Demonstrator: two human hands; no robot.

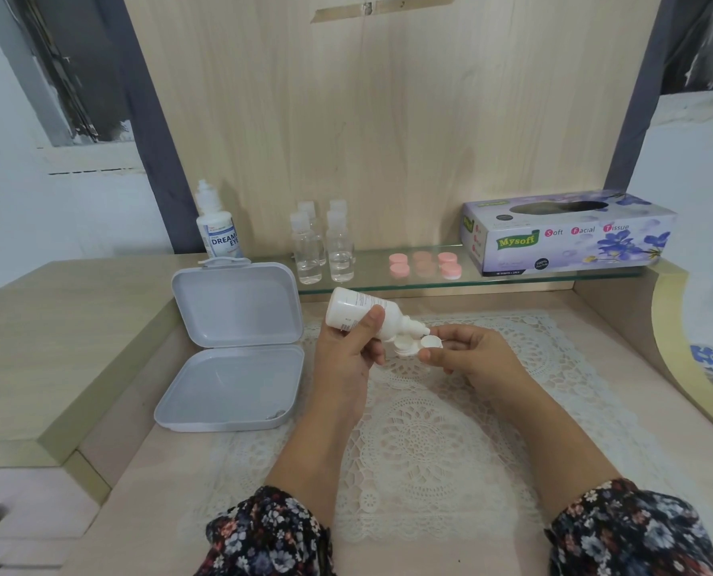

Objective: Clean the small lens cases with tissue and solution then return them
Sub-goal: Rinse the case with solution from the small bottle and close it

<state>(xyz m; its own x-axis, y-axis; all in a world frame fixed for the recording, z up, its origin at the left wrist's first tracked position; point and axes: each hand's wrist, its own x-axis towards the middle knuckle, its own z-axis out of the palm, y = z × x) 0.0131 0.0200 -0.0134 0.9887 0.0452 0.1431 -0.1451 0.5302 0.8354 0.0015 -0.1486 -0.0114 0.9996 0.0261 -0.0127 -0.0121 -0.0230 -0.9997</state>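
From the head camera we see our left hand (348, 351) wrapped around a white solution bottle (363, 313). The thumb is on the front and the fingers curl round the back. The bottle is tipped over so its tip points down and to the right, right at the small lens case (417, 346).

Our right hand (469, 355) pinches the lens case by its right end, thumb below and fingers on top. The case is white and has two round cups side by side, both open. It is held in the air above the lace mat (421, 434), in the middle of the table.

To the left of the hands a grey box (232, 351) lies open on the table. On the glass shelf (513, 280) behind we see pink caps (425, 264), clear little bottles (323, 247), another solution bottle (217, 226) and a tissue box (567, 234).
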